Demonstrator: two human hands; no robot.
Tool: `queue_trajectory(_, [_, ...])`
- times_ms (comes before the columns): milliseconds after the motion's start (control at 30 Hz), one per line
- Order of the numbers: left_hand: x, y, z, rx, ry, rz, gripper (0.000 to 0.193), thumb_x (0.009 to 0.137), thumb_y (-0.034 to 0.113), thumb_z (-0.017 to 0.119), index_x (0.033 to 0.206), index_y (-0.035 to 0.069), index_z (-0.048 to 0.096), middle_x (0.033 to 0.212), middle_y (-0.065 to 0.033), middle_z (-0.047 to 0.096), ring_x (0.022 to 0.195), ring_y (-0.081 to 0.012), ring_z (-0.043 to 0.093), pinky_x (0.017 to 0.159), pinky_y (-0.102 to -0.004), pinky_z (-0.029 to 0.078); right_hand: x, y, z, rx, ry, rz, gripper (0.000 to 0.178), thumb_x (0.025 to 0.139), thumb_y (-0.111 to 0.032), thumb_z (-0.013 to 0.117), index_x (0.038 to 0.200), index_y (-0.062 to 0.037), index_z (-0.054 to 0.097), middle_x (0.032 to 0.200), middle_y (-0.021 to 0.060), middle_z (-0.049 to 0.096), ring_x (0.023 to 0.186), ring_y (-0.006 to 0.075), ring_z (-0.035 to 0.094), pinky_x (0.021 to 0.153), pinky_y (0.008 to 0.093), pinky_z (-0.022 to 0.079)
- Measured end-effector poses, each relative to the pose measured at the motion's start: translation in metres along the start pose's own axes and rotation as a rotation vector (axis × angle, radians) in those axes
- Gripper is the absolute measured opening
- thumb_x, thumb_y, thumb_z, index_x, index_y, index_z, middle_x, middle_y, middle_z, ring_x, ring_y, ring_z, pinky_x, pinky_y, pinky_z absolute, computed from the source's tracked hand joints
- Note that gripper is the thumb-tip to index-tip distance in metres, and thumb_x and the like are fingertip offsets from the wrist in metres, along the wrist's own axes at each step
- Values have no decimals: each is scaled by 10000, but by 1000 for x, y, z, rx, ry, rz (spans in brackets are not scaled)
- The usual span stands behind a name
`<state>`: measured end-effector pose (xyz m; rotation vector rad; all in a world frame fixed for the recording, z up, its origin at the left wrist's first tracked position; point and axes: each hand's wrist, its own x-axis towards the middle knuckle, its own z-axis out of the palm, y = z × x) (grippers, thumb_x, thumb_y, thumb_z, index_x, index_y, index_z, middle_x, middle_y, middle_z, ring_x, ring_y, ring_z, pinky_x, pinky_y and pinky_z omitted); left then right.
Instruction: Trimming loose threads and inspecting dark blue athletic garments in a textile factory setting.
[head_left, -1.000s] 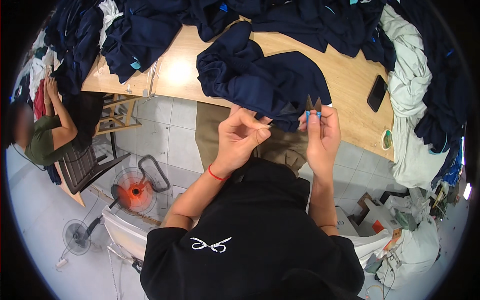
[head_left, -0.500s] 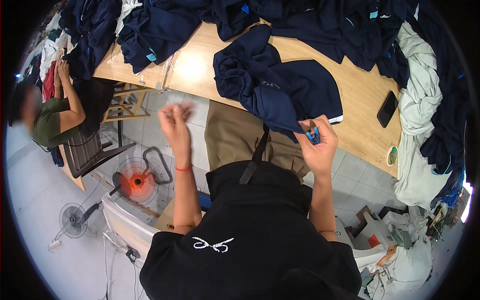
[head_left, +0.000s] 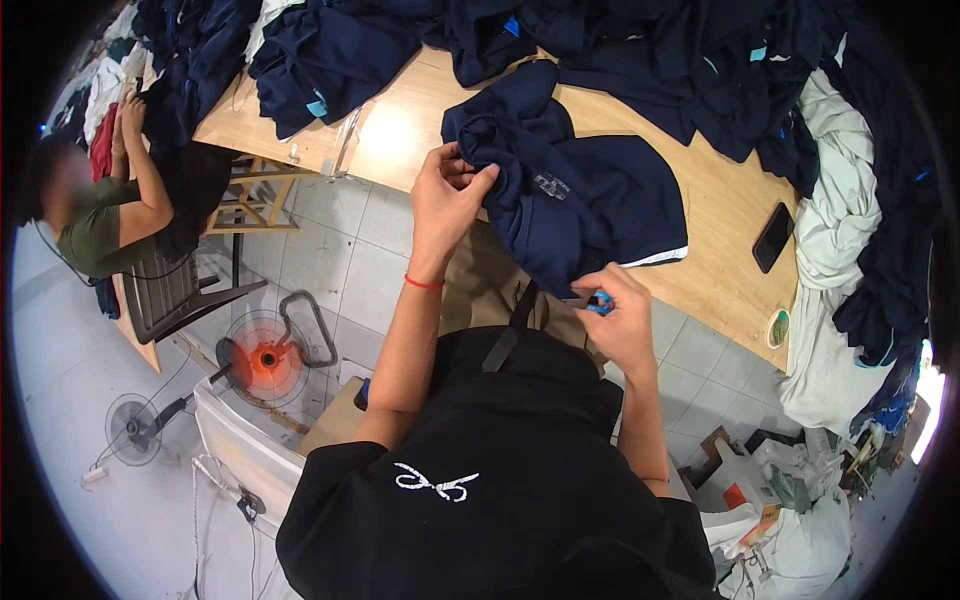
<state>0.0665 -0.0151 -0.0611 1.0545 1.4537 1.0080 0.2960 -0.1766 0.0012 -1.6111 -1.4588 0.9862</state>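
A navy garment (head_left: 625, 200) with a white edge strip and a small pale print lies bunched on the near part of the table, its lower end hanging over the front edge. My left hand (head_left: 447, 203) is closed on a fold at its left side, thumb against the fingers. By the garment's hanging lower end, my right hand (head_left: 622, 315) is curled round small blue-handled thread snips (head_left: 599, 303). The fingers hide most of the snips, and whether they also pinch cloth cannot be made out.
Piles of navy garments (head_left: 640, 60) line the table's (head_left: 735, 210) far side. A black phone (head_left: 773, 238) and a roll of tape (head_left: 779, 328) lie at right, beside draped pale cloth (head_left: 835, 190). At left are a seated person (head_left: 120, 215), fans (head_left: 268, 358) and a plastic bin (head_left: 235, 430).
My left hand has moved right and up from open air and taken hold of the garment. My right hand has shifted slightly down and left with the snips.
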Motion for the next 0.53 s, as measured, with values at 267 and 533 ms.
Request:
queue_trajectory(267, [-14, 17, -5, -775, -298, -348, 380, 987, 47, 718, 1356, -8, 641, 1080, -19, 726, 875, -105, 713, 820, -259, 591, 0, 8, -2, -76, -107, 55, 304, 719, 13, 913, 965, 9, 733, 841, 73, 710, 712, 159, 649, 656, 296, 493])
queue_trajectory(533, [-32, 22, -7, -931, -437, -274, 383, 1009, 151, 724, 1347, -17, 662, 1183, -85, 762, 1024, -148, 737, 925, -274, 584, 6, 12, -17, 107, -123, 170, 161, 919, -143, 857, 1018, -42, 780, 776, 45, 731, 728, 73, 621, 674, 272, 488])
